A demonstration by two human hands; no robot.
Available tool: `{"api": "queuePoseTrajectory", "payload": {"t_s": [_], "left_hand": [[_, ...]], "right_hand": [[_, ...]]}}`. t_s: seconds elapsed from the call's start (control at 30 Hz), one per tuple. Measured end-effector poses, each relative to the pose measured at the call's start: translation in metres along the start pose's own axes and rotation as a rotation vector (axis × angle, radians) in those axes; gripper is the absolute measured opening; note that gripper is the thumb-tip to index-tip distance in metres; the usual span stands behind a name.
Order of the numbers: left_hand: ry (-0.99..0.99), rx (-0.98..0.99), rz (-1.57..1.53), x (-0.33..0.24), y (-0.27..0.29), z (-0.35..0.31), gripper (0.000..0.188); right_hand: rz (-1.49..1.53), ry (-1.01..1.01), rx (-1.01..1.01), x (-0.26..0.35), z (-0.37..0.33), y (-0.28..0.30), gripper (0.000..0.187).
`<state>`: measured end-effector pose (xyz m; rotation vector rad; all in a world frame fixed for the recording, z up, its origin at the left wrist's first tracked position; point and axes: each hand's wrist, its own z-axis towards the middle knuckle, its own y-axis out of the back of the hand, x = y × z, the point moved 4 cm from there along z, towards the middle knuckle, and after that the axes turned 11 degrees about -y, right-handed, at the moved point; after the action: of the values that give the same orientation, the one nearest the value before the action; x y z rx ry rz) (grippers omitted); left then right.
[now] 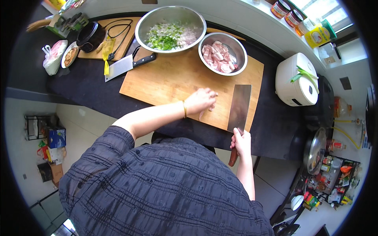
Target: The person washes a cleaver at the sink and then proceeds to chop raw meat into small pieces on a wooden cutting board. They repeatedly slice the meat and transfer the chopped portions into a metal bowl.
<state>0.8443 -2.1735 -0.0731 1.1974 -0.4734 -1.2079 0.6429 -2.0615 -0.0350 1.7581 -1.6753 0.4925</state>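
Observation:
My right hand is wrapped round the brown wooden handle of a cleaver. The cleaver's broad grey blade points away from me over the right part of a wooden cutting board. My left hand, with a yellow bangle at its wrist, rests palm down near the board's front edge, left of the blade and apart from it. Its fingers are curled against the board; what they hold is hidden. Beyond, a steel bowl of raw meat pieces stands on the board's far right part.
A larger steel bowl holds chopped greens and pale bits. A second cleaver lies at the board's left, near a smaller board with a dark pot. A white rice cooker carrying scallion pieces stands right; jars line the sill.

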Motion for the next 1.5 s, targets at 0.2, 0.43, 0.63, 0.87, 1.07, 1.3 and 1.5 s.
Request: {"api": "queuePoseTrajectory", "payload": {"t_s": [0.2, 0.43, 0.63, 0.87, 1.07, 1.3, 1.5], "left_hand": [[-0.027, 0.035, -0.066, 0.024, -0.001, -0.006, 0.04], [-0.055, 0.242, -0.247, 0.018, 0.022, -0.028, 0.063], [-0.35, 0.14, -0.116, -0.005, 0.006, -0.016, 0.032], [0.367, -0.239, -0.159, -0.001, -0.009, -0.014, 0.022], [0.405, -0.049, -0.155, 0.006, -0.009, -0.015, 0.014], [0.929, -0.375, -0.807, 0.045, 0.004, -0.041, 0.02], [0.949, -0.334, -0.772, 0.052, 0.017, -0.067, 0.017]], "right_hand": [[0.001, -0.027, 0.029, -0.007, 0.005, -0.006, 0.022], [-0.091, -0.055, 0.044, -0.017, 0.007, -0.006, 0.022], [-0.098, -0.053, 0.028, -0.014, 0.006, -0.008, 0.022], [-0.092, -0.055, 0.021, -0.016, 0.005, -0.009, 0.022], [-0.126, -0.05, 0.031, -0.015, 0.001, -0.011, 0.023], [-0.141, -0.045, 0.037, -0.009, -0.003, -0.016, 0.025], [-0.166, -0.027, 0.063, -0.005, -0.003, -0.021, 0.023]]}}
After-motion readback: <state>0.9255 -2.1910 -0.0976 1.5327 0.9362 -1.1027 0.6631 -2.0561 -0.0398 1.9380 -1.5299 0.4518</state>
